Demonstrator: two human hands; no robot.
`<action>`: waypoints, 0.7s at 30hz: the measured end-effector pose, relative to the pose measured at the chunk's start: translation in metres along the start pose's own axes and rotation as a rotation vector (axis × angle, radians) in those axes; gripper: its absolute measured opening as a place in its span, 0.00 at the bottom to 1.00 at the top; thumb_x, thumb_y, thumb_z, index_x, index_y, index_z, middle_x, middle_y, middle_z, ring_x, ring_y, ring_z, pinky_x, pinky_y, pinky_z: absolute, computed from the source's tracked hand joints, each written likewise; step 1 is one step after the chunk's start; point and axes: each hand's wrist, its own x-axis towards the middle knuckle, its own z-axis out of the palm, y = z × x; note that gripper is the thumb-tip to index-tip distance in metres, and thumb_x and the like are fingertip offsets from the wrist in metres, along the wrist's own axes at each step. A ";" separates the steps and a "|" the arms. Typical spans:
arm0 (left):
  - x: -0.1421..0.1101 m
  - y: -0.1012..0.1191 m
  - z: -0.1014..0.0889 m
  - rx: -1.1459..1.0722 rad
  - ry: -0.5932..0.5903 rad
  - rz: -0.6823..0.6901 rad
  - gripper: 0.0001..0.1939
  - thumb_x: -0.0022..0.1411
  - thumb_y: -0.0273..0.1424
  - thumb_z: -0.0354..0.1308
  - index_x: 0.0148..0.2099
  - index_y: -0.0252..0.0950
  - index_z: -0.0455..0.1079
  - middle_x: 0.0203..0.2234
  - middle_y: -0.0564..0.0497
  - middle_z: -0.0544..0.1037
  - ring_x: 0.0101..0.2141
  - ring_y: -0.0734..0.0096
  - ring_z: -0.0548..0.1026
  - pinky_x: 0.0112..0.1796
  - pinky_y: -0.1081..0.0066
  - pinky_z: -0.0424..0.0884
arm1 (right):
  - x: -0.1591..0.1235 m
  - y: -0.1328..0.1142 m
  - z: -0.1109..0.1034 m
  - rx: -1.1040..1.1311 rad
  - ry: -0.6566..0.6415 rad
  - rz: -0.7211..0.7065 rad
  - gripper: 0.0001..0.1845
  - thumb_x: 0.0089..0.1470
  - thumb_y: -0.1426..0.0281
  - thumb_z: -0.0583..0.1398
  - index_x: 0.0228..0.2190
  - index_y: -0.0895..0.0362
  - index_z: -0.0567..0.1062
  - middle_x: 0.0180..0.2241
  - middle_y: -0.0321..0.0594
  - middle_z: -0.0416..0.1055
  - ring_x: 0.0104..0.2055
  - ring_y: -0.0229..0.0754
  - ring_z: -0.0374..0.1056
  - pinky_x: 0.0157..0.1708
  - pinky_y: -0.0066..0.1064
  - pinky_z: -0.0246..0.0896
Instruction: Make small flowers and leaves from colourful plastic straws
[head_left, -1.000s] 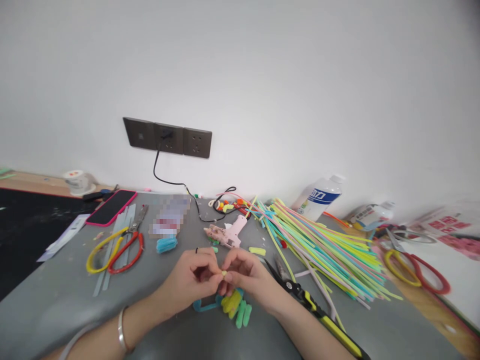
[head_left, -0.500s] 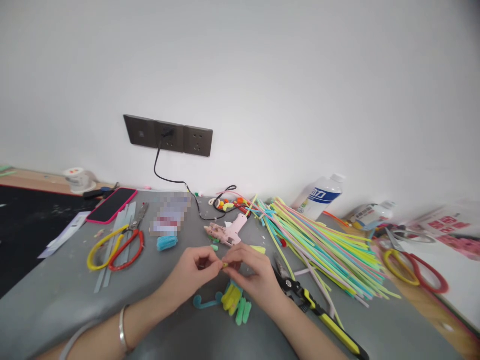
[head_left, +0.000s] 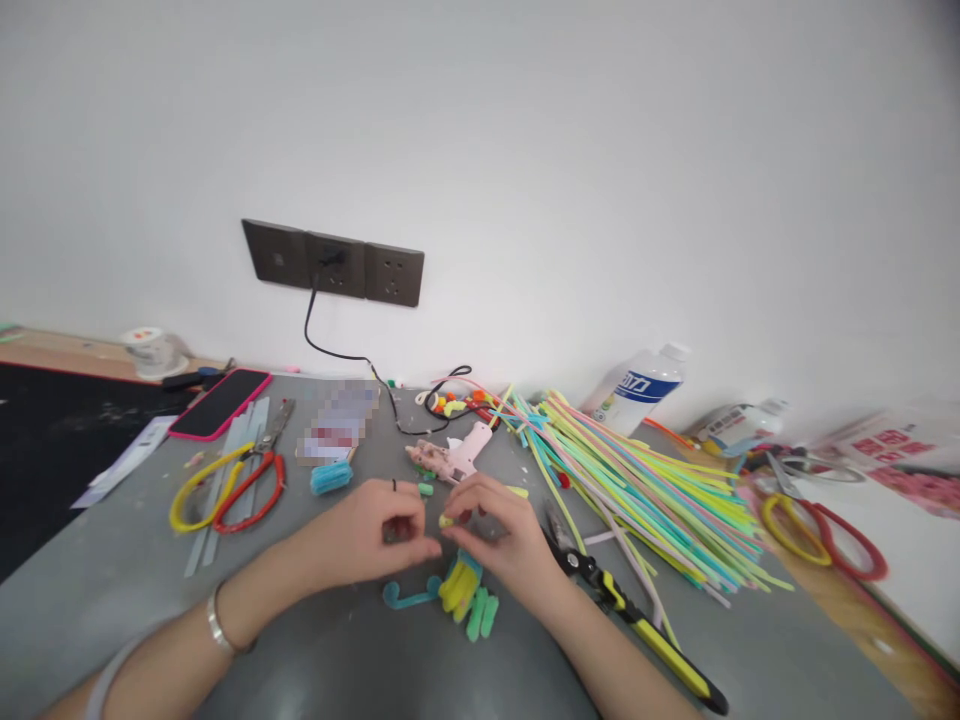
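Observation:
My right hand (head_left: 504, 530) pinches a small pale yellow piece (head_left: 445, 521) between thumb and fingertips; it looks like a bit of fuzzy pipe cleaner, too small to tell surely. Just left of it, my left hand (head_left: 375, 530) has its thumb and fingers apart and holds nothing. Below the hands lie bent yellow pipe cleaner pieces (head_left: 458, 590), green ones (head_left: 482, 613) and a blue piece with curled ends (head_left: 412, 594). A pink glue gun (head_left: 452, 456) rests behind the hands, a short green piece (head_left: 425, 489) near it.
Right of my hands are pliers (head_left: 637, 620) and a large bundle of pipe cleaners (head_left: 645, 480). To the left lie red-and-yellow scissors (head_left: 251, 490), glue sticks (head_left: 217, 515), a phone (head_left: 221, 403) and a blue bundle (head_left: 331, 477). A white bottle (head_left: 645, 388) stands by the wall.
My left hand has come off the small yellow piece and moved left, its fingers parting. The piece stays in my right hand. The view has shifted slightly.

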 end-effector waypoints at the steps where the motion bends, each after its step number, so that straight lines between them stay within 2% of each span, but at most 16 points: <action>1: -0.002 0.000 -0.002 0.056 -0.085 0.037 0.12 0.55 0.37 0.65 0.28 0.36 0.71 0.24 0.56 0.70 0.26 0.74 0.68 0.26 0.75 0.57 | 0.000 -0.002 0.000 0.010 -0.033 0.000 0.04 0.55 0.68 0.64 0.30 0.55 0.74 0.33 0.41 0.73 0.36 0.42 0.70 0.36 0.32 0.66; 4: -0.006 -0.004 -0.001 0.234 -0.221 0.123 0.14 0.45 0.37 0.73 0.28 0.37 0.72 0.29 0.55 0.74 0.31 0.69 0.72 0.30 0.74 0.59 | -0.002 -0.006 0.001 0.009 -0.188 0.015 0.05 0.55 0.68 0.64 0.31 0.55 0.74 0.31 0.39 0.74 0.36 0.41 0.70 0.39 0.32 0.64; 7: -0.008 -0.007 0.003 0.337 -0.244 0.167 0.10 0.47 0.31 0.71 0.30 0.38 0.72 0.30 0.55 0.76 0.34 0.66 0.74 0.35 0.71 0.60 | -0.005 -0.007 0.004 -0.048 -0.384 0.008 0.03 0.54 0.70 0.64 0.31 0.54 0.74 0.28 0.35 0.75 0.32 0.39 0.70 0.39 0.31 0.62; 9: -0.007 -0.008 0.004 0.375 -0.234 0.162 0.07 0.49 0.27 0.67 0.30 0.38 0.72 0.29 0.55 0.75 0.34 0.66 0.73 0.37 0.70 0.60 | -0.007 -0.006 0.004 -0.088 -0.463 0.000 0.04 0.52 0.73 0.65 0.30 0.54 0.74 0.28 0.32 0.76 0.30 0.37 0.70 0.42 0.32 0.59; 12: -0.005 -0.007 0.002 0.404 -0.204 0.127 0.05 0.52 0.24 0.63 0.30 0.38 0.72 0.28 0.55 0.75 0.34 0.67 0.73 0.38 0.69 0.60 | -0.007 -0.004 0.001 -0.144 -0.482 0.034 0.06 0.51 0.74 0.66 0.31 0.54 0.74 0.26 0.30 0.75 0.28 0.36 0.69 0.42 0.32 0.58; 16: -0.004 -0.005 -0.001 0.415 -0.181 0.103 0.04 0.54 0.23 0.61 0.31 0.38 0.71 0.29 0.55 0.74 0.34 0.68 0.71 0.38 0.70 0.59 | -0.005 0.000 -0.006 -0.136 -0.436 0.142 0.06 0.50 0.76 0.66 0.29 0.55 0.75 0.22 0.29 0.71 0.26 0.36 0.68 0.36 0.28 0.61; 21: -0.004 -0.009 0.002 0.406 -0.171 0.111 0.05 0.54 0.23 0.61 0.32 0.39 0.72 0.28 0.55 0.73 0.35 0.68 0.71 0.37 0.71 0.59 | -0.005 0.003 -0.002 -0.028 -0.421 0.205 0.05 0.50 0.77 0.65 0.30 0.56 0.76 0.26 0.31 0.69 0.25 0.34 0.65 0.27 0.23 0.59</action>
